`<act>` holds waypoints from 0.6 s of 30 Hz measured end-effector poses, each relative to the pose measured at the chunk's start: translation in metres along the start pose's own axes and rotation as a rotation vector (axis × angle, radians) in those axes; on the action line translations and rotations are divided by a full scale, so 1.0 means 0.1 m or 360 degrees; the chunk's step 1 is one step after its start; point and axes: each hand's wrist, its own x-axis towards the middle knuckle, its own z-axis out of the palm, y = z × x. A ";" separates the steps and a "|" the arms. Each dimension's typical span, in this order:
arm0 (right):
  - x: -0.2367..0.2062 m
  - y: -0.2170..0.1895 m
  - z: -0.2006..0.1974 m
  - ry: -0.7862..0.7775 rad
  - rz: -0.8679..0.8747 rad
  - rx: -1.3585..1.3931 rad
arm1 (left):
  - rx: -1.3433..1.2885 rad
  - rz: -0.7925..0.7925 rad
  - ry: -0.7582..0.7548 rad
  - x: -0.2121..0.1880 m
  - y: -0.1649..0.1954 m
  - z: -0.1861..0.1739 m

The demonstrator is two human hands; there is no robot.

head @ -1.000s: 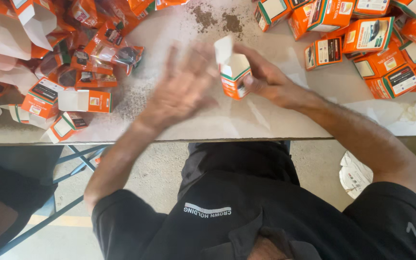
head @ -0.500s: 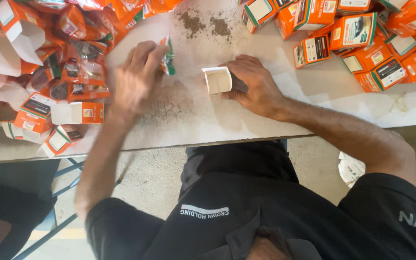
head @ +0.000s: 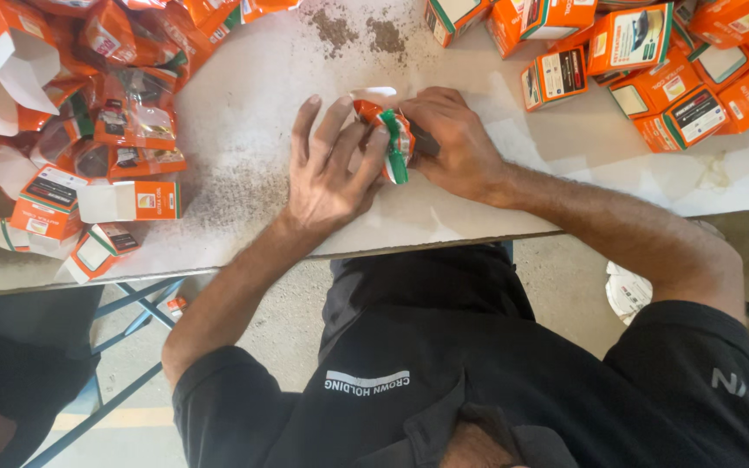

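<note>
Both hands' grip closes on the orange packet [head: 389, 139], left hand [head: 331, 169] fingers spread, right hand [head: 452, 139] curled.

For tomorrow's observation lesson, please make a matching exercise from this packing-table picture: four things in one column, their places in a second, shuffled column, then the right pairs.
Things:
1. Orange-and-green plastic sachet
2. Heap of closed orange cardboard boxes
3. Pile of orange plastic packets and open boxes
4. Dark powder spill

Places:
A. far right of the table
B. between the left hand and right hand
C. far middle of the white table
D. left side of the table

Pairs: 1-B, 2-A, 3-D, 4-C
</note>
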 end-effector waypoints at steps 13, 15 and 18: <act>0.05 -0.10 -0.05 0.0004 -0.0145 -0.0088 | -0.0215 -0.0517 -0.0037 0.28 0.02 0.07; 0.04 -0.10 -0.06 -0.0028 -0.0076 -0.0091 | -0.0406 -0.0677 0.0045 0.31 0.07 0.09; 0.01 -0.08 -0.04 -0.0042 -0.0075 -0.0088 | -0.0871 -0.1132 0.0084 0.30 0.13 0.13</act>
